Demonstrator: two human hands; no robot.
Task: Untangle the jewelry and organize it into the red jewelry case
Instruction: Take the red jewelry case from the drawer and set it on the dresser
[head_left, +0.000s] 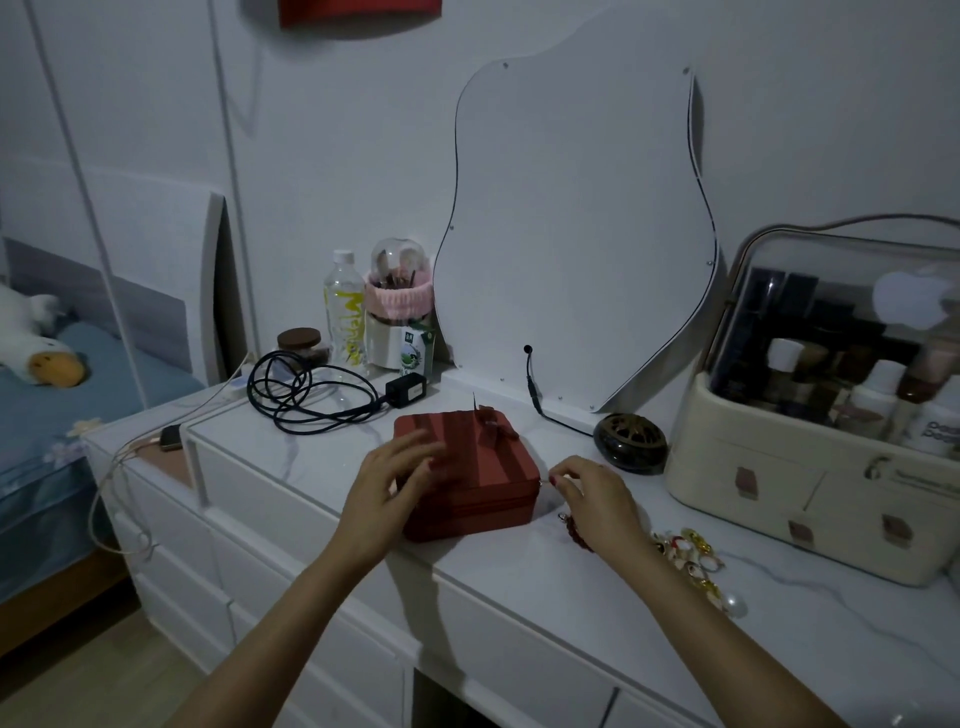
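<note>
Showing one closed red jewelry case (467, 470) at frame centre on a white dresser (519, 582).
Head view: two hands flank it. Left hand (387, 499) rests spread-fingered on its lid; right hand (592, 499) pinches the zipper pull (545, 482) at the right corner. One tangled jewelry pile (691, 558) lies lower right. The case sits skewed, corner toward viewer.

Case: red jewelry case (467, 467) closed on bench (519, 582).
Left hand (387, 499): resting on lid.
Right hand (597, 499): pinching zipper pull.
Jewelry (691, 558): heaped beside.

a coiled black cable (306, 395), water bottle (344, 306) and what looks like a cosmetics organizer (810, 467).
</note>
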